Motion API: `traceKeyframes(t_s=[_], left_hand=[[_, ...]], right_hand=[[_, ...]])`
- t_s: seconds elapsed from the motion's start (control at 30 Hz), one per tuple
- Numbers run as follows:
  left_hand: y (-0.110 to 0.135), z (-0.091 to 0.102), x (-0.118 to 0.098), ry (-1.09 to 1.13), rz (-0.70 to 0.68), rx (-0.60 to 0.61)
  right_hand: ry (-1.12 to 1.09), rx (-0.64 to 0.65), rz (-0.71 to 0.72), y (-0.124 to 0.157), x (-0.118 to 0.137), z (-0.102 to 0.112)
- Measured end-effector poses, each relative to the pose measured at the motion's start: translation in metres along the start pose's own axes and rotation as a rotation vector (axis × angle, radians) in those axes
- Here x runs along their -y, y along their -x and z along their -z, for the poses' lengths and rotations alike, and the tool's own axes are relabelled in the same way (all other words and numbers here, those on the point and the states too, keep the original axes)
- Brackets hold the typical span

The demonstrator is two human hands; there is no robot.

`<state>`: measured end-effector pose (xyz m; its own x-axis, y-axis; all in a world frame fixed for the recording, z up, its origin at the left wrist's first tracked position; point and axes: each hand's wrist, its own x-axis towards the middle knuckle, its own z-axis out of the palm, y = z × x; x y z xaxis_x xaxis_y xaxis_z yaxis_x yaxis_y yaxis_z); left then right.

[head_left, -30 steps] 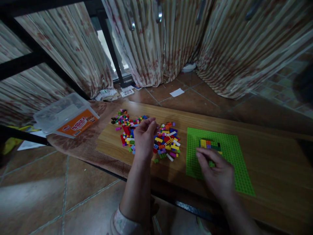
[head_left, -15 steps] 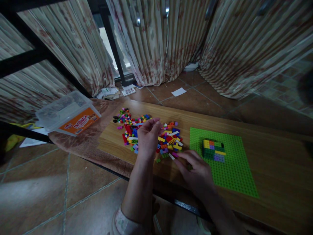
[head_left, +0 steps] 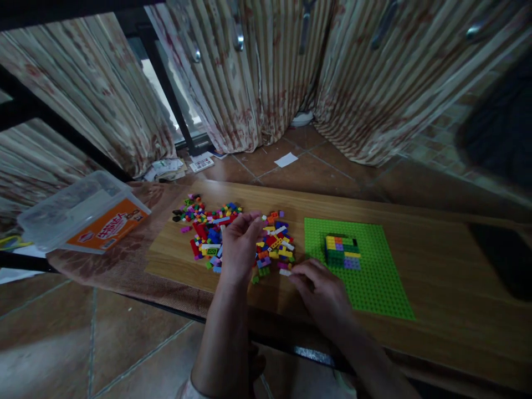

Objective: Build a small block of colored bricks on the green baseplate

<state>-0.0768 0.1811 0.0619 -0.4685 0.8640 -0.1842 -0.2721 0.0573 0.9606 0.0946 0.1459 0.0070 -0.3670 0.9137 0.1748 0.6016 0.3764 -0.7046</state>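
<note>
A heap of small coloured bricks (head_left: 211, 227) lies on a wooden table (head_left: 436, 277). My left hand (head_left: 239, 244) rests over the middle of the heap, fingers curled loosely; what they hold, if anything, is hidden. My right hand (head_left: 320, 291) lies at the heap's near right edge, its fingertips pinched at a white brick (head_left: 285, 272). To the right a green baseplate (head_left: 374, 288) carries a small block of joined bricks (head_left: 342, 250) in yellow, orange, green and purple.
A clear plastic tub with an orange label (head_left: 83, 213) lies on its side at the table's left end, on a brown patterned cloth (head_left: 124, 260). Striped curtains (head_left: 270, 72) hang behind. Papers (head_left: 286, 159) lie on the tiled floor. A dark object (head_left: 505, 257) sits far right.
My right hand left the green baseplate and moved left to the near edge of the brick heap. My left hand stayed over the heap. The camera shifted slightly.
</note>
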Motion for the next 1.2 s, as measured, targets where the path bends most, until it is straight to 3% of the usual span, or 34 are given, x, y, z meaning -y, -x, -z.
traceKeyframes(t_s=[0.17,0.37,0.6,0.77,1.2], left_hand=[[0.003,-0.014,0.014,-0.17,-0.012,0.123],[0.021,-0.043,0.043,-0.517,-0.215,0.303],[0.049,-0.081,0.071,-0.922,-0.602,0.42],[0.05,-0.096,0.085,-1.042,-0.698,0.45],[0.044,-0.115,0.093,-1.089,-0.829,0.557]], right_hand=[[0.034,-0.138,-0.111,0.005,-0.034,0.051],[0.121,-0.278,-0.255,0.013,-0.069,0.09],[0.11,-0.339,-0.395,0.011,-0.078,0.101],[0.1,-0.304,-0.495,0.008,-0.081,0.1],[0.001,-0.363,-0.461,0.009,-0.08,0.107]])
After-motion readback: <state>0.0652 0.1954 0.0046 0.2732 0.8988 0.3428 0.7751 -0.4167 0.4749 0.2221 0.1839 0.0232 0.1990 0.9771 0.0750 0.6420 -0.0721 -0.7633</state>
